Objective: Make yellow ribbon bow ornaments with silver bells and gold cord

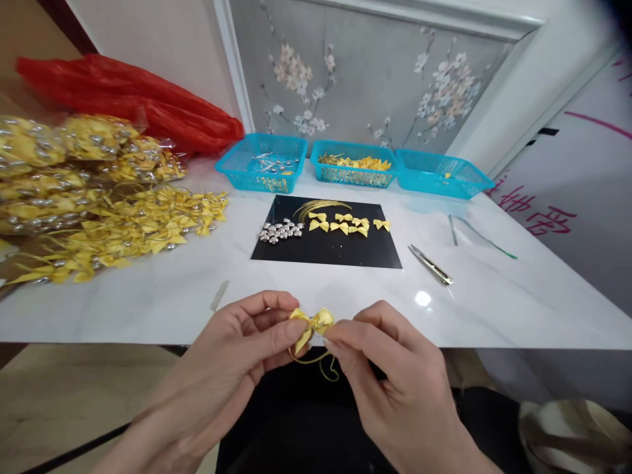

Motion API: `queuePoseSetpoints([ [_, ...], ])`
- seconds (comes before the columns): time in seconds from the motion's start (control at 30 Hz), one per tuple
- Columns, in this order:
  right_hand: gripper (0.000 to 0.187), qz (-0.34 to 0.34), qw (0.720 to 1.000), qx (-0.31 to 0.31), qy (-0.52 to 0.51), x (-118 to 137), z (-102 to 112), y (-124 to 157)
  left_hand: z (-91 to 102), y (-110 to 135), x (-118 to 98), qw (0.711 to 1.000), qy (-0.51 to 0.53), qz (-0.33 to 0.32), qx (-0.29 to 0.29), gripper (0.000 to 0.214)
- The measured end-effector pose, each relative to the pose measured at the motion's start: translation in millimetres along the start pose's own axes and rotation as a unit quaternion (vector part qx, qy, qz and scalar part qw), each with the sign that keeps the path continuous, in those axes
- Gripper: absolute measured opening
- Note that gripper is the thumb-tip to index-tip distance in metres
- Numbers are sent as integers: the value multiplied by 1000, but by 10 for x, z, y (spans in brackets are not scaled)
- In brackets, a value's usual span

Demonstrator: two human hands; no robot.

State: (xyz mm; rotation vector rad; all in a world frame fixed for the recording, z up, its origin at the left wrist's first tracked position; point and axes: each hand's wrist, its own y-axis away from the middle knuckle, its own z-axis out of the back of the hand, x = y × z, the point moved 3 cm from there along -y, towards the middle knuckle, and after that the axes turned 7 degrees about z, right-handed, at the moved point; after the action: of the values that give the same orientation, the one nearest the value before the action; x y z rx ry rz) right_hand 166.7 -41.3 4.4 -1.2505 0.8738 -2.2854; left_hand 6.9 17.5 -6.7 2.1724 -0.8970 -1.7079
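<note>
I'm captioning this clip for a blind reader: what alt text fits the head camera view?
The left hand and right hand pinch a small yellow ribbon bow over the near edge of a white table. Behind lie a black mat bearing more bows and silver beads, snips, and three blue baskets.

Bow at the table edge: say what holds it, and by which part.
The bow is pinched by both hands: left hand on its left loop, right hand on its right side.

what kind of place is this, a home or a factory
Probably a home piecework table: flowered wall panel, blue baskets of small parts, a heap of yellow bows, one bow pinched between left hand and right hand.
</note>
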Motion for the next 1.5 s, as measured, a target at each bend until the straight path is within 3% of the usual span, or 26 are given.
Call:
queuePoseSetpoints([
  [0.13,20,9,1000,7,20,15,-9,-12,-22,-22,20,999,39,9,12,28],
  [0.4,20,24,999,-12,34,33,-33,2,-75,1,40,992,115,33,-31,38],
  [0.73,20,14,1000,2,2,35,-57,-20,-132,-37,48,984,154,81,28,30],
  [0.97,20,18,1000,1,18,33,-74,-45,-133,-71,83,979,156,73,111,3],
  [1.23,21,30,999,-15,38,12,-105,-46,-137,-71,79,981,143,73,113,1],
  [1.5,21,-9,1000,8,0,-63,-111,-21,-135,-63,96,980,140,81,115,7],
])
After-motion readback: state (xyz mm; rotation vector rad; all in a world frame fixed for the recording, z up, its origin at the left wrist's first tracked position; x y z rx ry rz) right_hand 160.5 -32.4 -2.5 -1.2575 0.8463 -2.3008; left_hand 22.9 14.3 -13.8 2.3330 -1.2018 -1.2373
